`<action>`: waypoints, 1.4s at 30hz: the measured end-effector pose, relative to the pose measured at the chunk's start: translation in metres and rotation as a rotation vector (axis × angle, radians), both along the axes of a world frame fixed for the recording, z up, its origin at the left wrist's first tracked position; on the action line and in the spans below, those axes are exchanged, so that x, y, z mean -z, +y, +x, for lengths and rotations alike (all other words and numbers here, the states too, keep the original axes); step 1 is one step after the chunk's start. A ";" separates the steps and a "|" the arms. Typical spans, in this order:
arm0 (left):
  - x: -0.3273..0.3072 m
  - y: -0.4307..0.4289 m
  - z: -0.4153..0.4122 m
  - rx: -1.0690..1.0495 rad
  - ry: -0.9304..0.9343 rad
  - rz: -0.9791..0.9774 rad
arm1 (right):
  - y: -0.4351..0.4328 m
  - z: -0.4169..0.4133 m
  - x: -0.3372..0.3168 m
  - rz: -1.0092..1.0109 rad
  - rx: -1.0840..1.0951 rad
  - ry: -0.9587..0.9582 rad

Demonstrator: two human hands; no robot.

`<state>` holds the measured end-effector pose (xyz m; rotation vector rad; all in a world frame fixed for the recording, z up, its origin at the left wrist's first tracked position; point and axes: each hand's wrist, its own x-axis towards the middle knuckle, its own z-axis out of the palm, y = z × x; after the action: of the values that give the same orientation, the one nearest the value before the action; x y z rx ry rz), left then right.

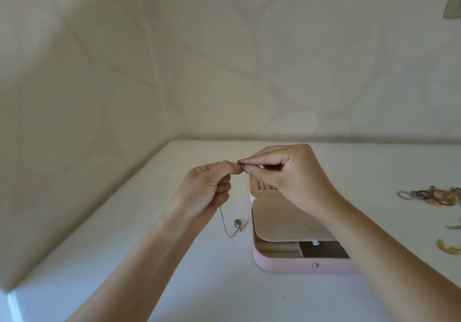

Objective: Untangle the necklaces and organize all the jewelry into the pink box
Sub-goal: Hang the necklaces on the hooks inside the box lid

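Note:
My left hand [209, 187] and my right hand [284, 172] meet above the white table, each pinching an end of a thin silver necklace [225, 224] between thumb and fingertip. The chain hangs in a loop below my left hand, with a small teardrop pendant [237, 223] at its lowest part. The pink box [294, 263] lies open on the table under my right forearm. A beige padded flap [282, 224] covers most of its inside, and compartments show along the front.
A heap of rings and other jewelry [434, 195] lies on the table at the far right. Two small gold pieces [449, 248] lie nearer the right edge. A patterned wall rises behind and to the left.

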<state>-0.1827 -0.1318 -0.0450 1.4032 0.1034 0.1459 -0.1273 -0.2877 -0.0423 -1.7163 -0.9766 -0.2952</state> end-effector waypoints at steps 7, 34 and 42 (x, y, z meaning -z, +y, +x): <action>-0.009 0.006 -0.005 0.041 -0.049 0.131 | -0.005 -0.002 -0.003 -0.021 0.014 -0.126; -0.016 0.036 -0.008 0.250 0.088 0.901 | 0.008 -0.009 0.004 -0.470 0.040 0.251; -0.022 0.028 -0.013 0.378 -0.011 0.623 | 0.010 -0.015 0.001 -0.403 -0.257 0.422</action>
<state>-0.1959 -0.1038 -0.0230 2.0132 -0.2374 -0.1438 -0.1427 -0.2773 -0.0435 -1.8785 -0.9643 0.4441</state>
